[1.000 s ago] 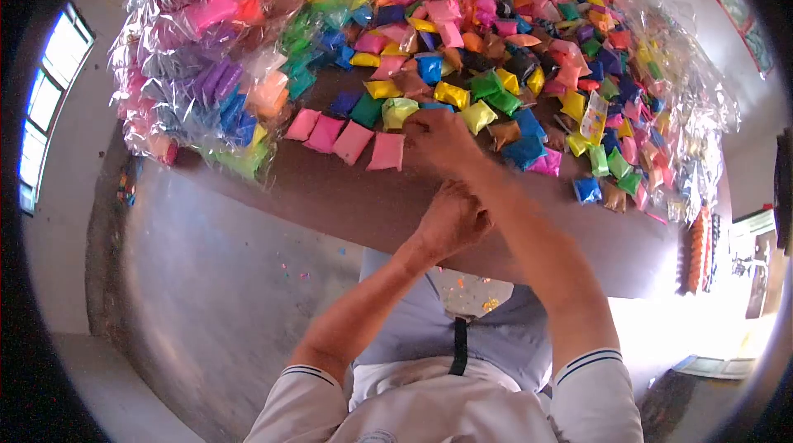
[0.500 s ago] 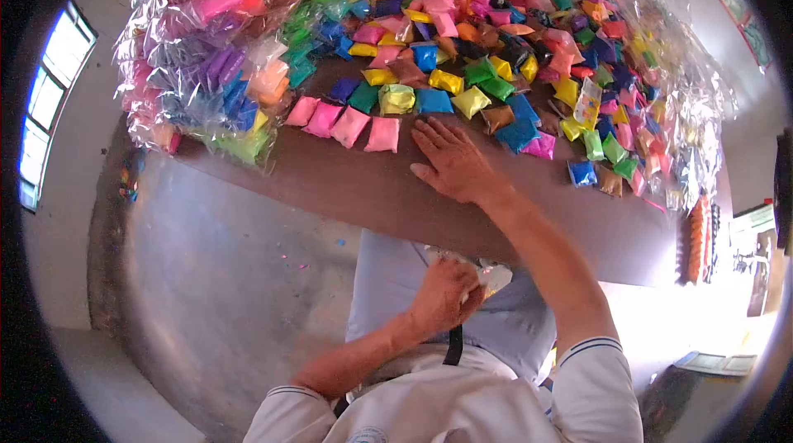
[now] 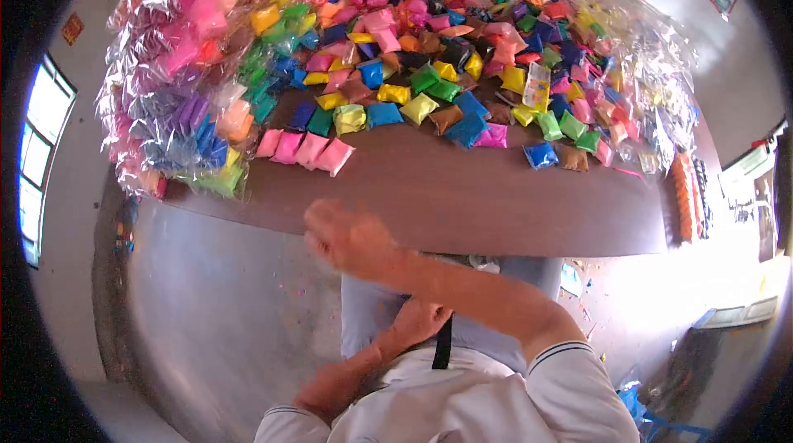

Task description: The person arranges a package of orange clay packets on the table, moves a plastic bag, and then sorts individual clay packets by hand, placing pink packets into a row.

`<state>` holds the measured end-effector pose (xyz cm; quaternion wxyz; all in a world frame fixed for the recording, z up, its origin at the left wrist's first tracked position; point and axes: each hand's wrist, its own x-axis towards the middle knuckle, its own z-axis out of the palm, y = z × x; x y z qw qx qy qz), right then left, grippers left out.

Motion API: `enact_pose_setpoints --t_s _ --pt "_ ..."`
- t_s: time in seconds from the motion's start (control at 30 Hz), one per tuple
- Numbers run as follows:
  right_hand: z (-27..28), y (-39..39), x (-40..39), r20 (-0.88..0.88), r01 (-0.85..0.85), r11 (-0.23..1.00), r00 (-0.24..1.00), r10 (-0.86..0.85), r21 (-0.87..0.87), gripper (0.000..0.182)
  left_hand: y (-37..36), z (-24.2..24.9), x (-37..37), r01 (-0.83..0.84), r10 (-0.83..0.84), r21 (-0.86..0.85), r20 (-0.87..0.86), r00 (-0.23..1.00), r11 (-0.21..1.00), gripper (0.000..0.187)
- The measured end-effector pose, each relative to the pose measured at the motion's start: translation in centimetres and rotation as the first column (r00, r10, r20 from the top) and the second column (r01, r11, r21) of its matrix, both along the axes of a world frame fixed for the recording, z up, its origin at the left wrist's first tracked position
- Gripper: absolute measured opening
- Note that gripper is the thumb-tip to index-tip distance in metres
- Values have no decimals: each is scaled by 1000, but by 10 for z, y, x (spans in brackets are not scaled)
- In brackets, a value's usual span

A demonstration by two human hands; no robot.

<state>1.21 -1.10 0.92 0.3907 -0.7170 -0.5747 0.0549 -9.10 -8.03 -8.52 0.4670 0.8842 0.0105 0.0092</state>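
My right hand (image 3: pixel 351 236) is over the near edge of the brown table (image 3: pixel 462 195), smeared by motion. Its fingers look bent, but the blur hides whether anything is in them. Closed near my lap is my left hand (image 3: pixel 420 321), partly covered by my right forearm; what it holds, if anything, is hidden. Just beyond my right hand, several pink packets (image 3: pixel 311 151) lie side by side in a short row. Behind them sit a dark green packet (image 3: pixel 320 120), a pale yellow packet (image 3: pixel 349 119) and a blue packet (image 3: pixel 383 115).
A large heap of small coloured packets (image 3: pixel 429 22) covers the far table. Clear plastic bags of packets (image 3: pixel 178 88) are stacked at the left, and crumpled clear bags (image 3: pixel 652 71) at the right. An orange ridged stack (image 3: pixel 684 195) stands by the right edge.
My right hand has left the tabletop beside the blue packet, moving left and toward me. The pink packets now lie closer together. My left hand has drawn back slightly toward my body.
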Motion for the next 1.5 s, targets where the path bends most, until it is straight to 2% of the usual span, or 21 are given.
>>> enact_pose_setpoints --t_s 0.03,0.1,0.13,0.2,0.33,0.43,0.53,0.63,0.73,0.8,0.9,0.93,1.0,1.07,1.1,1.2,1.27,1.33,1.37,1.4,1.5 --pt "4 5 21 10 89 996 996 -89 15 31 -2 -13 1 12 -11 52 -13 1000 999 25" --pt "-10 19 46 156 287 941 936 -315 177 32 -6 -51 -2 59 -50 131 -64 997 990 26" --pt "-17 26 54 207 369 891 881 -426 263 32 -6 -54 1 30 -25 128 -40 999 991 25" --pt "-28 37 67 216 381 897 878 -427 223 34 -7 -57 5 -29 29 115 5 1000 993 25" --pt "-38 53 87 276 395 915 873 -402 83 36 -3 -52 8 -61 66 92 -46 997 994 26" --pt "-37 44 101 223 270 952 929 -296 142 34 5 -41 8 -38 48 102 -95 994 994 26" --pt "-32 41 101 194 292 931 922 -335 222 31 5 -44 11 -20 31 112 -100 995 994 28" --pt "-29 50 98 230 212 938 933 -278 274 27 4 -46 12 0 14 122 -115 993 993 28" --pt "-33 59 92 236 211 959 939 -252 188 28 4 -42 16 4 14 121 -146 989 993 28" --pt "-32 58 91 231 190 934 936 -266 302 25 4 -41 18 11 9 106 -186 982 994 28" --pt "-42 46 85 190 261 902 921 -339 343 17 1 -56 14 -39 57 113 -162 985 993 27" --pt "-45 36 83 182 256 899 925 -335 355 16 3 -51 13 -20 34 122 -118 992 992 27" --pt "-40 10 82 166 237 893 933 -318 382 14 4 -39 13 -18 30 75 -160 987 997 22" --pt "-32 -30 92 131 251 921 945 -299 297 12 2 -41 14 -19 40 167 -124 991 986 20" --pt "-31 -46 96 103 247 933 954 -281 261 11 0 -41 15 -23 41 158 -107 993 987 20" --pt "-26 -104 118 114 433 821 857 -503 371 8 -1 -46 21 -38 52 183 -71 996 982 21" --pt "-11 -156 136 58 621 738 754 -655 263 9 -3 -55 25 -25 46 249 -80 996 968 21" --pt "-13 -208 163 53 777 540 555 -830 323 8 -5 -56 30 -7 34 297 -85 996 955 21" --pt "-11 -233 174 66 861 405 405 -912 308 9 -6 -56 32 -3 34 322 -89 995 947 20" --pt "-22 -266 196 28 902 366 370 -929 230 12 -8 -59 32 -8 30 330 -63 998 944 20" --pt "-8 -317 245 -31 941 184 201 -979 284 13 -11 -66 32 3 5 375 -20 1000 927 20"
